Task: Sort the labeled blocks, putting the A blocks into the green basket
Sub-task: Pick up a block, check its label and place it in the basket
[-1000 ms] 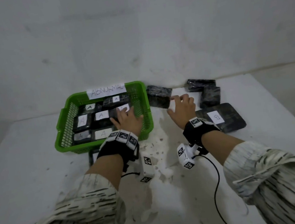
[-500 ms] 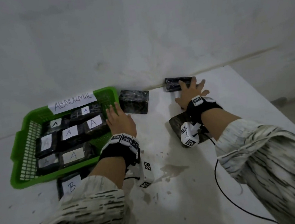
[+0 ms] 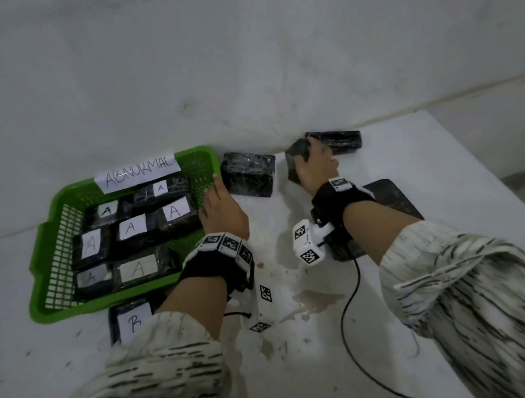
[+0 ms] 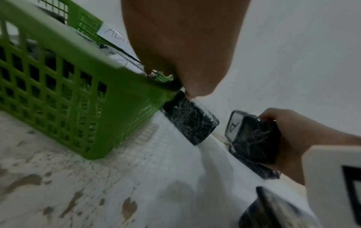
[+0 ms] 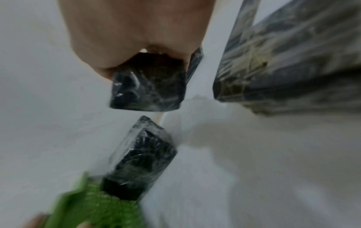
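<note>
Right hand grips a black block labelled A, lifted off the table. Left hand rests on the green basket rim, fingers relaxed, holding nothing.

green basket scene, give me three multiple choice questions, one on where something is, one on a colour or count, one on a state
1. Where is the B block?
A. inside the green basket
B. on the table just outside the basket's near edge
C. in the right hand

2. What colour are the labels on the blocks?
A. yellow
B. red
C. white

3. What is the right hand doing?
A. gripping a dark block
B. lying flat on the table
C. holding the basket rim

Answers:
1 B, it sits on the table beside the green basket.
2 C, each paper label is white.
3 A, its fingers curl round the block.
</note>
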`<action>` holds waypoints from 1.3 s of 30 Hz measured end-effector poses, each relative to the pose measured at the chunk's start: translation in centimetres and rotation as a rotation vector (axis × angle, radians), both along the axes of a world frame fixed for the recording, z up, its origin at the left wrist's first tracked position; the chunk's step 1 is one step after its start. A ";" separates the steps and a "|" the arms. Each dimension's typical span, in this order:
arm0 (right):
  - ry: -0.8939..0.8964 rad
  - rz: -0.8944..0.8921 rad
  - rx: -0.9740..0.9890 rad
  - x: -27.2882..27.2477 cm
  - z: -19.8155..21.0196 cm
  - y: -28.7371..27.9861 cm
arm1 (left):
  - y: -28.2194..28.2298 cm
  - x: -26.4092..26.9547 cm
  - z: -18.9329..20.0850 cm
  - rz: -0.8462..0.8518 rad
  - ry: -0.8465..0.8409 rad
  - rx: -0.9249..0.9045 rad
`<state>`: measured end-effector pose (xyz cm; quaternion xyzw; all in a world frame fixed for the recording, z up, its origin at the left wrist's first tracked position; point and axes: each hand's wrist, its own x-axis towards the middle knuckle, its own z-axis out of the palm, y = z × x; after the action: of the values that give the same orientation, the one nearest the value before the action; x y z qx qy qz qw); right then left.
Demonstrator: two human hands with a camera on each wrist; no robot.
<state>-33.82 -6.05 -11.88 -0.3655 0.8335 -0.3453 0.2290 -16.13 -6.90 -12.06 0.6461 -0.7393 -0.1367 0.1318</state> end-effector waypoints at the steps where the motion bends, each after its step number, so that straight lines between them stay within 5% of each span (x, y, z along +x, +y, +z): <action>1: -0.142 -0.019 -0.134 0.7 0.4 0.1 | 0.0 0.1 0.3 -0.006 0.011 0.028; 5: -0.741 -0.114 -0.441 3.3 2.5 1.6 | 0.6 0.3 1.8 0.005 0.192 0.107; 8: -1.177 0.005 -0.402 4.8 3.7 3.9 | 1.3 0.6 3.2 -0.060 0.349 0.078; 10: -1.276 0.083 -0.326 5.5 3.9 5.2 | 2.0 0.9 4.3 -0.114 0.513 0.106; 16: -1.149 0.061 -0.245 7.6 4.1 9.0 | 4.1 2.8 6.3 -0.122 1.054 0.355; 22: -0.994 0.352 -0.011 9.5 4.0 10.6 | 5.6 5.9 6.7 -0.318 0.906 0.281; 33: -0.753 0.323 -0.255 13.5 3.9 11.7 | 7.5 8.3 5.5 -0.238 0.998 0.233; 39: -0.818 0.326 -0.204 14.0 4.4 12.6 | 8.0 9.1 5.2 -0.205 1.013 0.280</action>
<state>-19.78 6.59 -7.50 -0.3463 0.5678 -0.5013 0.5535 -7.02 1.11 -6.85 0.4351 -0.6173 -0.5407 0.3706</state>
